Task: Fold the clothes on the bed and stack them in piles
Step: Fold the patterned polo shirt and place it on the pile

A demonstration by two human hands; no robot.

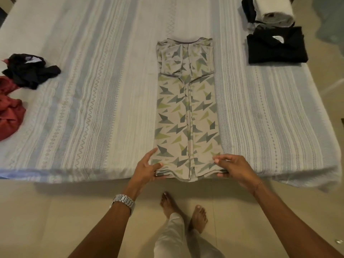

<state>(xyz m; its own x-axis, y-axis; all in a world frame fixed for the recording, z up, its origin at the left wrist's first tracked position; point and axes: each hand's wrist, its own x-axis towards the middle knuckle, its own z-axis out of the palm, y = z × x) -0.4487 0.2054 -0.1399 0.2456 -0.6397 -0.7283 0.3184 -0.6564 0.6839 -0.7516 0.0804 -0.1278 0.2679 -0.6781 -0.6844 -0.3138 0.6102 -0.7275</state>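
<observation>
The patterned shirt (187,112) lies folded into a long strip mid-bed (93,90); the left hand (147,169) and right hand (232,167) each pinch its near hem corners.

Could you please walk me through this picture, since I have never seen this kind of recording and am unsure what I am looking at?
There is no machine here: one camera worn on a person's head looks down at their two bare hands, so this is their own view. They stand at the edge of a bed with a striped cover. The left hand and right hand grip the near hem of a patterned garment, already folded into a long narrow strip with its sleeves tucked in. At the far right lie a folded black garment and, behind it, a pile of folded clothes. At the left, crumpled black clothing and red clothing wait unfolded.
</observation>
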